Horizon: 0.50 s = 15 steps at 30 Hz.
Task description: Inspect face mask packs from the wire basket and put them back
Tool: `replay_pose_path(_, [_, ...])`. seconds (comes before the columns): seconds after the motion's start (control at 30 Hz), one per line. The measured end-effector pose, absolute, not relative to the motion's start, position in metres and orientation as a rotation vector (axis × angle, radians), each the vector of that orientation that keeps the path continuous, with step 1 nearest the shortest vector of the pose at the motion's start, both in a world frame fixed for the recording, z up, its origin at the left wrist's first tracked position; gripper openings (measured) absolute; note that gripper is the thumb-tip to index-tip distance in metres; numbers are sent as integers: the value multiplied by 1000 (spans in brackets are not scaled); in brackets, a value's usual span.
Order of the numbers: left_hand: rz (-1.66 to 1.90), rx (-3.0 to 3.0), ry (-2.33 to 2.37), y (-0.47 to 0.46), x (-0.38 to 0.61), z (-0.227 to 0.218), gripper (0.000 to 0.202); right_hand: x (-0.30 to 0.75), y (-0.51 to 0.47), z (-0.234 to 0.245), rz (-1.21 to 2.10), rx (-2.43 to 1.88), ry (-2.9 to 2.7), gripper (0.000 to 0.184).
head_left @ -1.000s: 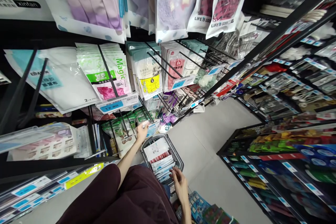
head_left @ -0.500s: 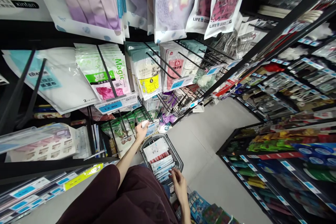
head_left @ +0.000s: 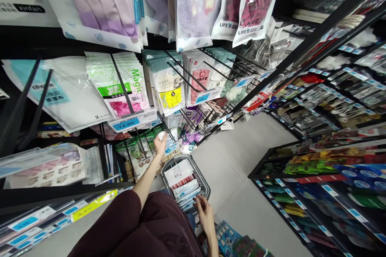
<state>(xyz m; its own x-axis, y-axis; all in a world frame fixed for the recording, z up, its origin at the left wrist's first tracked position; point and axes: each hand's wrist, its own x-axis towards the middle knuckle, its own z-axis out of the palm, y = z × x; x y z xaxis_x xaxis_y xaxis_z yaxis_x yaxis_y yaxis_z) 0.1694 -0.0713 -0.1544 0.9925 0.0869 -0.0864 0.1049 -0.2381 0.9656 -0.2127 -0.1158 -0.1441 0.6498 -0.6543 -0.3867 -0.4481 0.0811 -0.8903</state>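
My left hand (head_left: 159, 143) reaches up to the low hooks of the black rack and is closed on a small white packet (head_left: 163, 135) among the green packets (head_left: 137, 146). My right hand (head_left: 203, 211) rests low at the near rim of a grey shopping basket (head_left: 205, 186) on the floor, fingers curled on one of the flat white and red packets (head_left: 183, 182) stacked in it. My dark maroon trouser leg (head_left: 144, 229) fills the bottom of the view.
Hooks above carry glove packs (head_left: 120, 84), a 12.80 price tag (head_left: 129, 123) and purple gloves (head_left: 105, 0). A second black shelf unit (head_left: 316, 176) stands on the right across a grey tiled aisle (head_left: 241, 156). Blue and green packets (head_left: 238, 241) lie beside my right arm.
My left hand has risen a little and moved left toward the hooks with the white packet. My right hand has stayed at the basket rim.
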Motion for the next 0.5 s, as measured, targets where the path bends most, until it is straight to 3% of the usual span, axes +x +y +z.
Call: replay_pose_path(0.5, [271, 1783, 445, -105, 208, -165, 40, -225, -111, -165, -257, -1548, 1002, 50])
